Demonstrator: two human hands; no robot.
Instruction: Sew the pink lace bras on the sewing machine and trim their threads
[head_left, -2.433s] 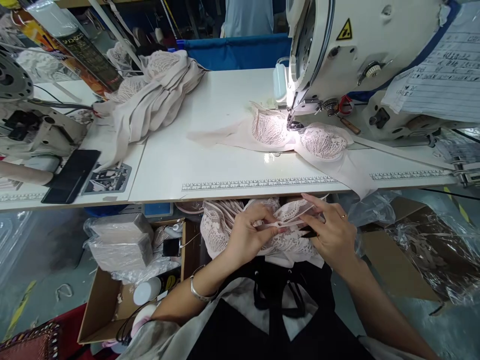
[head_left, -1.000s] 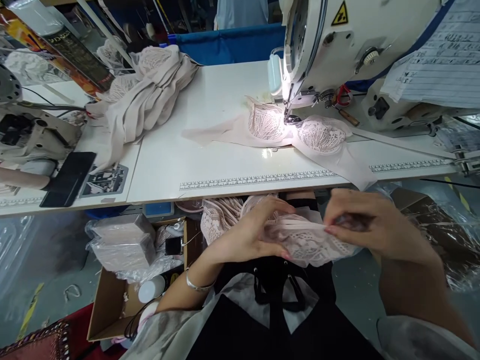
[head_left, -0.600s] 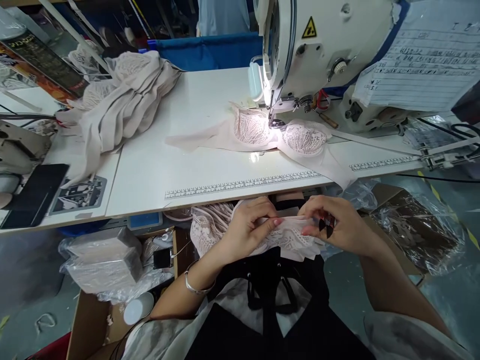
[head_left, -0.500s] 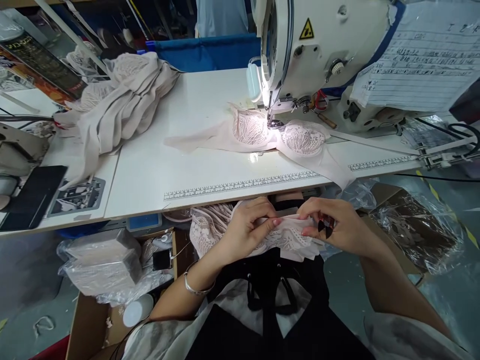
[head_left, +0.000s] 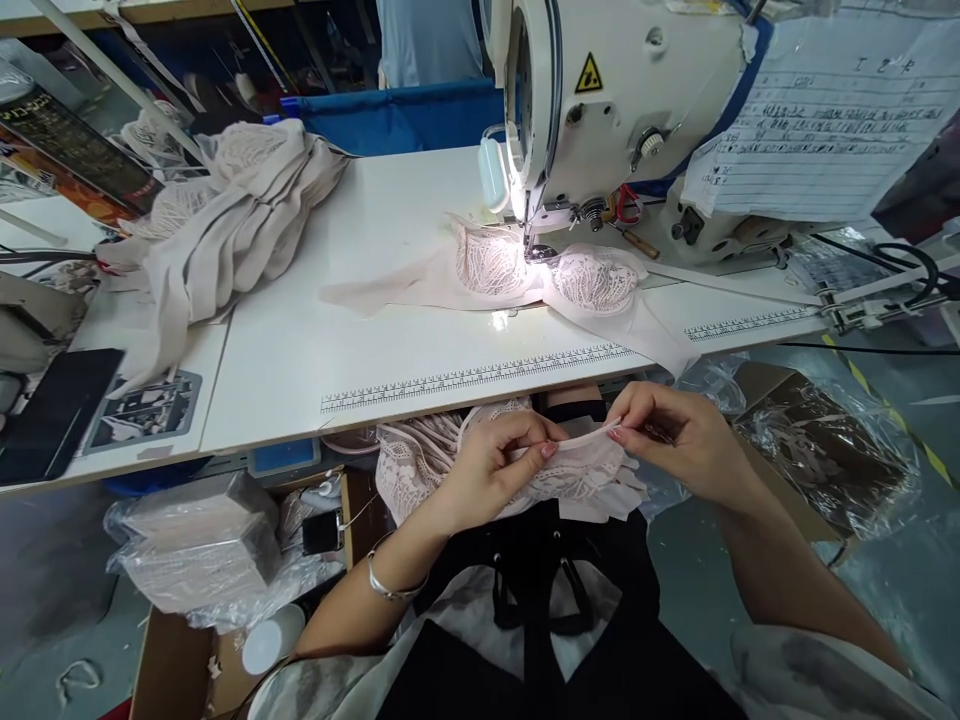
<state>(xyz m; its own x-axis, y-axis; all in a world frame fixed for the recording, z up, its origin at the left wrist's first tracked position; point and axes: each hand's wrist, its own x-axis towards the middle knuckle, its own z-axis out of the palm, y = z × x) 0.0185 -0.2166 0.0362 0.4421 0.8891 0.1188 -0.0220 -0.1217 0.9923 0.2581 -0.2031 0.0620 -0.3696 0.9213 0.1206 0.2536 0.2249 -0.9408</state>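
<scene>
Over my lap, my left hand (head_left: pixel 510 460) pinches the edge of a pale pink lace fabric piece (head_left: pixel 581 470) between thumb and fingers. My right hand (head_left: pixel 667 435) grips the same edge a little to the right, so a strip is stretched between the two hands. Something dark shows in the right palm, mostly hidden by the fingers. More lace pieces (head_left: pixel 409 465) lie bunched on my lap, left of my left hand. On the table beyond, a pale pink bra (head_left: pixel 495 275) lies spread under the needle of the sewing machine (head_left: pixel 600 110).
Stacked bra pieces (head_left: pixel 240 220) lie at the table's left, near a black phone-like slab (head_left: pixel 60 410). A printed ruler (head_left: pixel 480 378) runs along the front edge. Red-handled scissors (head_left: pixel 628 205) rest behind the needle. Cardboard boxes (head_left: pixel 176 650) stand below on both sides.
My right hand has turned and now pinches the fabric edge, lifting it taut. The dark pointed tool that showed in its fingers is now mostly hidden. The view has shifted slightly.
</scene>
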